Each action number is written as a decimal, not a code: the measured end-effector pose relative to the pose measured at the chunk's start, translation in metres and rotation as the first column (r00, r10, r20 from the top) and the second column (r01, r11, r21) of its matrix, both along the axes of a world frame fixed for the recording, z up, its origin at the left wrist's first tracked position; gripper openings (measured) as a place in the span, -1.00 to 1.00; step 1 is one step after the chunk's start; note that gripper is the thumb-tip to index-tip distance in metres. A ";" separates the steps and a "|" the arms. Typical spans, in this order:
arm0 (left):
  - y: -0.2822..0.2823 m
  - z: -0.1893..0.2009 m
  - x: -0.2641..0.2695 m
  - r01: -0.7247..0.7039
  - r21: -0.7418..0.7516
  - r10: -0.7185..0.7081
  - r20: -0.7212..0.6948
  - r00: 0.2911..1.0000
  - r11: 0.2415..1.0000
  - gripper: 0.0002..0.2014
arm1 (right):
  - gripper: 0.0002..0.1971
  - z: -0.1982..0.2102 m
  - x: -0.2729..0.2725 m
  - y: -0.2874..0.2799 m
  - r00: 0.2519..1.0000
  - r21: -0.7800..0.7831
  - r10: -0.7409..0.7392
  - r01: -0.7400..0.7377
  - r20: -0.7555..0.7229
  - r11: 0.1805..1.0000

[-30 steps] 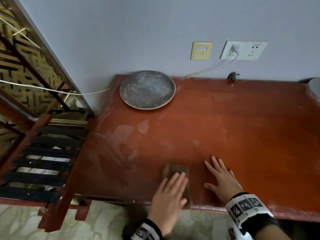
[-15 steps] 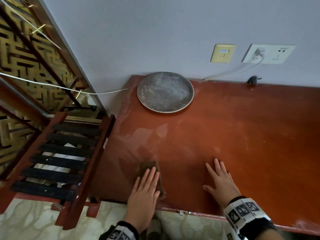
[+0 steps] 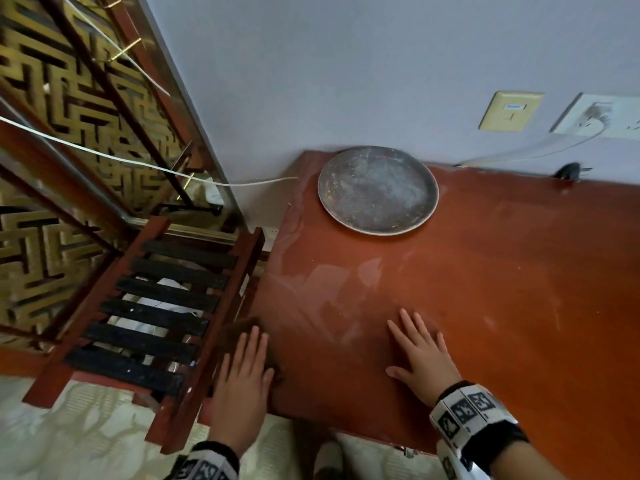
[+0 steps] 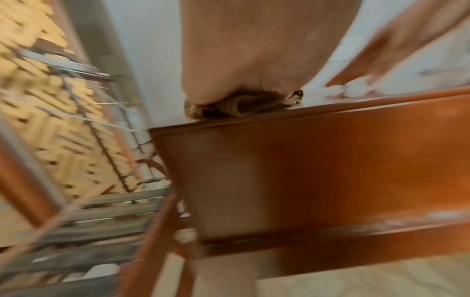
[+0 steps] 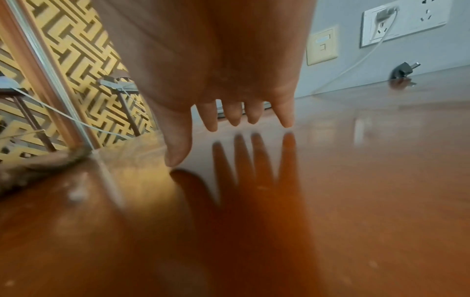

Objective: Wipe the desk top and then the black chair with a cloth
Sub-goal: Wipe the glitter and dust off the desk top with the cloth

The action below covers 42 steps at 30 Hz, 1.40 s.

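My left hand [image 3: 246,368] lies flat with straight fingers on a folded brown cloth [image 3: 239,332] at the front left corner of the red-brown desk top [image 3: 502,306]. Part of the cloth overhangs the desk's left edge. In the left wrist view the cloth [image 4: 241,104] bulges out under my palm [image 4: 254,50] at the desk's corner. My right hand [image 3: 422,351] rests flat on the desk with spread fingers, a little right of the cloth. In the right wrist view its fingers [image 5: 241,114] mirror in the glossy top. No black chair shows in any view.
A round grey metal tray [image 3: 378,190] sits at the desk's back left by the wall. A black plug [image 3: 569,171] lies at the back edge under the wall sockets [image 3: 602,116]. A red rack with black slats [image 3: 156,313] stands left of the desk.
My left hand has slid the cloth leftward along the front of the desk to its left corner. The right hand stayed planted on the desk.
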<state>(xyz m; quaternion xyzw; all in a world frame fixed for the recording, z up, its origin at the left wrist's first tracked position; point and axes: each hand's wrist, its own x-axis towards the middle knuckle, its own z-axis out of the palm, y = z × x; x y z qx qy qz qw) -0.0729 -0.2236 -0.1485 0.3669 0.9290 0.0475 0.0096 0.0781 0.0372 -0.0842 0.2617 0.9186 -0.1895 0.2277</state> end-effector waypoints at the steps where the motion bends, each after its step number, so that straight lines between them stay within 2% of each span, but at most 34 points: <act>1: -0.009 0.001 -0.012 -0.038 -0.019 0.038 0.022 0.999 0.999 -0.41 | -0.17 -0.002 0.001 0.002 1.000 -0.001 0.003 -0.003 0.004 1.000; 3: -0.011 -0.002 -0.012 -0.043 -0.030 0.045 0.046 0.998 0.999 -0.44 | -0.16 -0.005 0.002 0.005 1.000 -0.007 0.010 -0.010 0.004 1.000; 4: -0.006 -0.007 -0.001 0.004 -0.029 -0.002 0.046 0.999 1.000 -0.44 | -0.15 -0.005 0.002 0.006 1.000 -0.014 0.007 -0.007 0.002 1.000; 7: 0.026 -0.013 0.051 0.285 0.001 -0.284 0.090 0.955 0.958 -0.15 | -0.13 -0.005 -0.001 0.007 1.000 -0.030 -0.017 0.017 0.002 0.999; 8: 0.038 -0.010 0.065 0.364 -0.002 -0.362 0.107 0.926 0.931 -0.15 | -0.13 -0.004 -0.001 0.007 1.000 -0.029 -0.022 0.022 0.002 0.999; 9: 0.047 -0.006 0.070 0.420 0.007 -0.418 0.101 0.903 0.908 -0.20 | -0.12 -0.004 -0.001 0.007 1.000 -0.026 -0.026 0.026 -0.002 0.999; 11: 0.062 0.003 0.048 0.491 0.005 -0.490 0.077 0.868 0.871 -0.34 | -0.12 -0.005 0.000 0.007 0.999 -0.025 -0.037 0.036 -0.020 0.999; 12: 0.065 0.008 0.024 0.464 -0.046 -0.461 0.068 0.885 0.884 -0.38 | -0.11 -0.004 0.001 0.007 0.999 -0.027 -0.039 0.039 -0.024 0.999; 14: 0.063 0.015 -0.029 0.286 -0.133 -0.278 0.076 0.958 0.949 -0.40 | -0.11 -0.003 0.002 0.005 0.999 -0.023 -0.031 0.030 -0.015 0.999; 16: 0.056 0.018 -0.057 0.155 -0.130 -0.148 0.061 0.987 0.979 -0.42 | -0.12 -0.002 0.002 0.005 0.999 -0.016 -0.030 0.030 -0.010 0.999; 17: 0.058 0.018 -0.057 0.155 -0.122 -0.149 0.053 0.987 0.980 -0.42 | -0.13 -0.002 0.002 0.005 0.999 -0.018 -0.032 0.032 -0.013 0.999; 19: 0.074 0.018 -0.027 0.323 -0.125 -0.315 0.080 0.946 0.938 -0.41 | -0.14 -0.002 0.001 0.005 1.000 -0.026 -0.026 0.026 -0.013 0.999; 21: 0.097 0.015 0.021 0.564 -0.087 -0.556 0.100 0.825 0.821 -0.36 | -0.15 -0.001 0.001 0.005 1.000 -0.032 -0.018 0.018 -0.005 0.999; 22: 0.107 0.013 0.041 0.636 -0.062 -0.630 0.089 0.772 0.770 -0.36 | -0.14 -0.001 0.001 0.006 1.000 -0.026 -0.012 0.011 -0.003 1.000; 24: 0.122 0.013 0.050 0.668 -0.017 -0.662 0.118 0.740 0.744 -0.40 | -0.12 -0.001 0.002 0.009 1.000 -0.033 -0.006 0.006 -0.012 0.999; 26: 0.127 0.014 0.017 0.600 -0.001 -0.599 0.062 0.798 0.800 -0.42 | -0.12 0.001 0.002 0.018 1.000 -0.067 0.005 -0.007 -0.022 0.998; 29: 0.110 0.018 -0.065 0.319 -0.151 -0.311 0.074 0.947 0.935 -0.43 | -0.06 0.004 -0.001 0.031 0.999 -0.068 0.039 -0.039 -0.002 0.997; 31: 0.100 0.017 -0.097 0.171 -0.157 -0.165 0.048 0.985 0.973 -0.42 | -0.05 0.006 -0.008 0.038 0.999 -0.068 0.047 -0.046 0.016 0.997; 32: 0.104 0.015 -0.096 0.145 -0.125 -0.142 0.037 0.989 0.981 -0.41 | -0.08 0.007 -0.014 0.042 0.999 -0.063 0.049 -0.047 0.021 0.997; 33: 0.112 0.011 -0.085 0.162 -0.079 -0.162 0.010 0.987 0.984 -0.41 | -0.11 0.010 -0.020 0.046 0.999 -0.051 0.049 -0.048 0.020 0.998; 35: 0.137 0.002 -0.038 0.355 -0.066 -0.352 0.051 0.935 0.933 -0.36 | -0.16 0.014 -0.035 0.054 0.999 -0.011 0.041 -0.041 -0.006 0.999; 36: 0.151 0.001 -0.010 0.486 -0.074 -0.478 0.105 0.872 0.871 -0.33 | -0.19 0.017 -0.043 0.059 0.999 0.016 0.039 -0.039 -0.025 0.999; 38: 0.175 0.003 0.021 0.645 -0.061 -0.628 0.179 0.758 0.761 -0.27 | -0.24 0.023 -0.058 0.074 0.998 0.073 0.021 -0.016 -0.064 0.997; 40: 0.192 0.005 0.011 0.693 -0.012 -0.680 0.186 0.710 0.721 -0.31 | -0.29 0.030 -0.068 0.094 0.995 0.130 -0.017 0.029 -0.094 0.991; 41: 0.194 0.009 -0.006 0.688 -0.008 -0.674 0.188 0.714 0.726 -0.33 | -0.31 0.033 -0.071 0.104 0.994 0.155 -0.036 0.052 -0.107 0.987; 42: 0.194 0.012 -0.030 0.648 -0.031 -0.633 0.177 0.753 0.761 -0.36 | -0.33 0.033 -0.071 0.113 0.991 0.174 -0.053 0.074 -0.120 0.982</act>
